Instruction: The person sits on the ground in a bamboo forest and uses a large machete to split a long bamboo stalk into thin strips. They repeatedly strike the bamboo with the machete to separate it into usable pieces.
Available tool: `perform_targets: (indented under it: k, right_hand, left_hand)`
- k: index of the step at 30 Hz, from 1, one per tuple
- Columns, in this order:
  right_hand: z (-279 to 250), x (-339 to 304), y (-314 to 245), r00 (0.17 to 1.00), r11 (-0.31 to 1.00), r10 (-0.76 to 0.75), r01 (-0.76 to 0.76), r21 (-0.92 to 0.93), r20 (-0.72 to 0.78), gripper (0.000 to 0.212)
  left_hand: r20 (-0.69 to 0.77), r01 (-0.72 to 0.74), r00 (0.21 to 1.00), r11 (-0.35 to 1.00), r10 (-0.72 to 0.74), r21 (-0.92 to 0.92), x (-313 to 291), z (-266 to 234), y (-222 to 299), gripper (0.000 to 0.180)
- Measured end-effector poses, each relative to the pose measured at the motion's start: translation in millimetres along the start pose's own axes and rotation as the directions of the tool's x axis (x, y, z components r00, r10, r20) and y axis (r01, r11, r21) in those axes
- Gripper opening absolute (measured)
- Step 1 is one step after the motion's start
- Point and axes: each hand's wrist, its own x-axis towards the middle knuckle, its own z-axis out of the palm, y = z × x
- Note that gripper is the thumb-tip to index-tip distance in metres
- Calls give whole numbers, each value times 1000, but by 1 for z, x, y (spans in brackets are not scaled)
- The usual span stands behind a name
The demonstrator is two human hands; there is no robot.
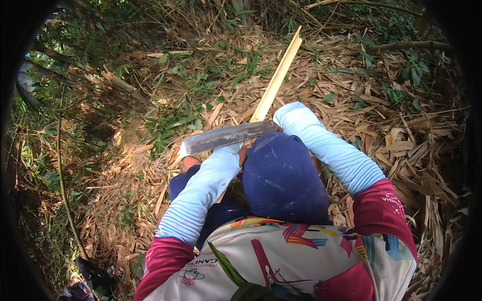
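Grips cannot be told: left hand half-hidden beside the knee, right hand hidden; broad blade crosses pale bamboo strip.

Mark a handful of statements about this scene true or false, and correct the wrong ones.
1. The metal blade reaches out to the left of the navy-clad knee. True.
2. The long split strip is dark green. False: it is pale yellow.
3. The forearm sleeves are light blue. True.
4. The ground is smooth concrete. False: dry leaves and some green plants cover it.
5. The left hand is fully in view. False: only part of it shows, beside the knee.
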Motion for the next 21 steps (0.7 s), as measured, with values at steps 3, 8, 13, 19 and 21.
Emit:
perform_targets:
  k: [3,8,13,19,21]
  right_hand:
    - [2,-1,2,999,998,46,-46,31,0,23]
    - [-10,-14,-1,998,998,56,-57,32,21,24]
    - [10,-8,3,986,988,153,-151,35,-73,26]
    - [7,-14,2,990,994,101,-106,-39,-102,23]
    - [11,-15,2,987,993,88,-97,-60,-133,24]
  left_hand:
    - [2,-2,1000,1000,2,8,-5,0,-3,22]
    - [6,-11,1000,1000,11,25,-15,0,-7,21]
    - [5,-2,1000,999,1,52,-37,0,-17,21]
    - [8,-2,1000,999,2,43,-44,-3,-16,21]
    - [21,6,1000,1000,-7,30,-51,-3,-17,21]
